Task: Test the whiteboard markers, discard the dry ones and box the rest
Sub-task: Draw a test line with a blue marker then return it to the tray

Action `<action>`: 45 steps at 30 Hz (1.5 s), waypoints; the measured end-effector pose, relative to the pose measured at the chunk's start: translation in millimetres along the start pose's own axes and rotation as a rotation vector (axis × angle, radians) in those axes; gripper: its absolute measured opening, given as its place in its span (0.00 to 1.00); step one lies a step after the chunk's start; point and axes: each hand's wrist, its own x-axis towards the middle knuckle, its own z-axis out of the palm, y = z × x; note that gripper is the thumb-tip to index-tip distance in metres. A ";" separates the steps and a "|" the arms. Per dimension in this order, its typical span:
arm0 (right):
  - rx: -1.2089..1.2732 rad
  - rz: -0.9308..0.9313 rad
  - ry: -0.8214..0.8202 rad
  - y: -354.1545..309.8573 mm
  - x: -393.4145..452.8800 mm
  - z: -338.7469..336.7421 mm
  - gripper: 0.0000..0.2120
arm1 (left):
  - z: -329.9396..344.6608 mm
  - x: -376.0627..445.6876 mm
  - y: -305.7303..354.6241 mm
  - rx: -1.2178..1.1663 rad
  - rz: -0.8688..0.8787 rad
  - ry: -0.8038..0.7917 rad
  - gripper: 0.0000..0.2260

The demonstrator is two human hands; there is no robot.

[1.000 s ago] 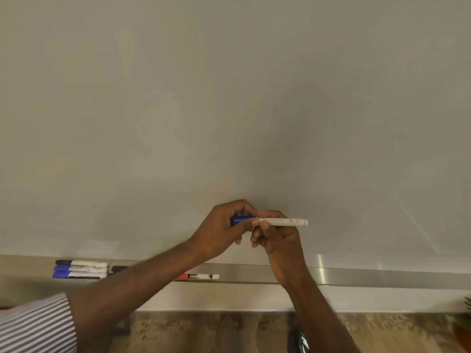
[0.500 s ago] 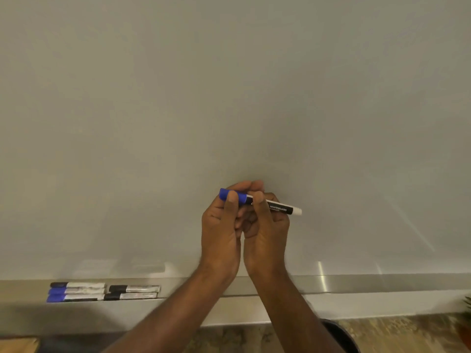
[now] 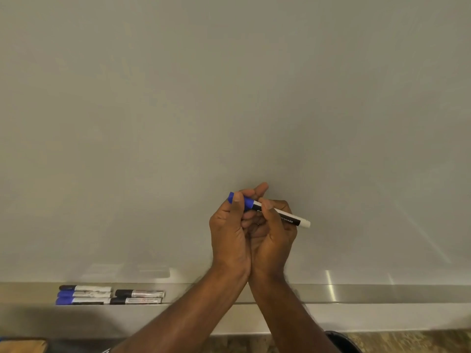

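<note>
Both hands met before the whiteboard (image 3: 229, 98): the left hand (image 3: 229, 233) gripped the blue cap (image 3: 246, 200) of a marker (image 3: 285, 217) while the right hand (image 3: 274, 233) clasped its barrel. Five more markers (image 3: 109, 294) lay on the tray (image 3: 382, 293) at eight o'clock.

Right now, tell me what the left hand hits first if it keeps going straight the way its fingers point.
Probably the whiteboard: the left hand, gripping the blue-capped marker, points up toward it with nothing between. Gap unclear.
</note>
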 end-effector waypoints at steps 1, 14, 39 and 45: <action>0.007 -0.005 0.000 -0.7 0.2 -0.9 0.12 | 0.5 -0.3 -1.6 0.004 -0.003 0.000 0.14; 0.237 -0.114 0.014 -64.2 36.2 14.1 0.17 | 24.5 14.2 28.9 0.084 0.232 -0.257 0.14; -0.161 -0.997 -0.568 -304.7 170.3 207.2 0.05 | 210.7 91.0 330.2 1.523 1.952 -0.606 0.18; -0.275 -1.175 -0.536 -352.2 195.3 247.8 0.02 | 236.9 112.0 399.8 1.471 1.950 -0.283 0.20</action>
